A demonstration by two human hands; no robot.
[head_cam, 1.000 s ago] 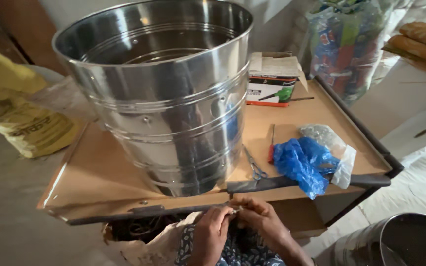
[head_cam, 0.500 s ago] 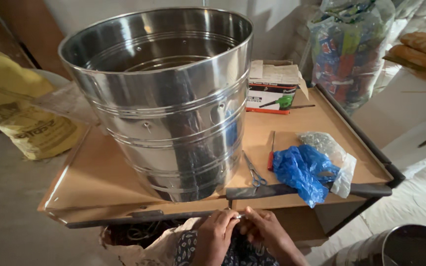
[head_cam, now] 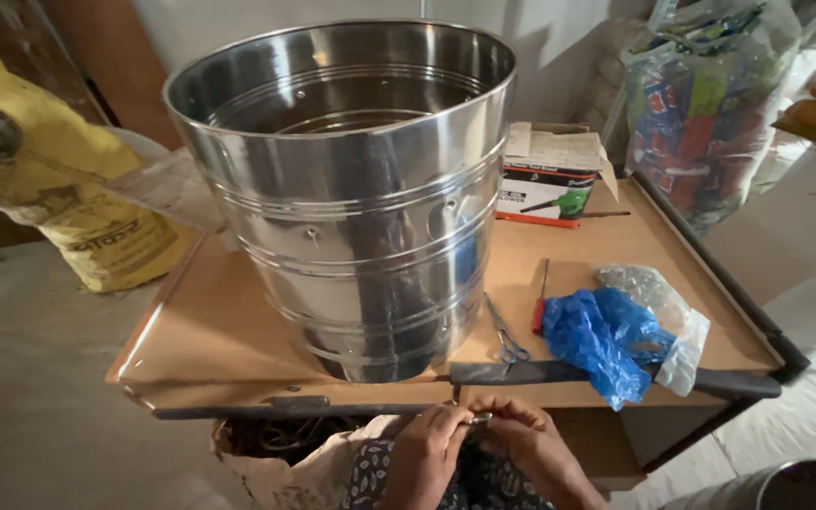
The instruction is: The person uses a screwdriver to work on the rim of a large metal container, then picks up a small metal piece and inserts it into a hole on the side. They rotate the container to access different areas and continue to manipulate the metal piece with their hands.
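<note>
Room: my hands work just below the near edge of the table [head_cam: 238, 321], over my lap.
Nearby: steel drum [head_cam: 351, 189], scissors [head_cam: 505, 332], red screwdriver [head_cam: 540, 297], blue plastic bag [head_cam: 606, 340].
Small metal piece [head_cam: 480, 417]: lies crosswise, left to right.
Fingers: left hand [head_cam: 424, 453] and right hand [head_cam: 531, 444] both pinch it.

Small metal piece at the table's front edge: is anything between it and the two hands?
Nothing visible. Both the left hand and the right hand meet on the small metal piece, fingertips pinching it just below the table edge. The steel drum and scissors lie farther back on the tabletop.
</note>
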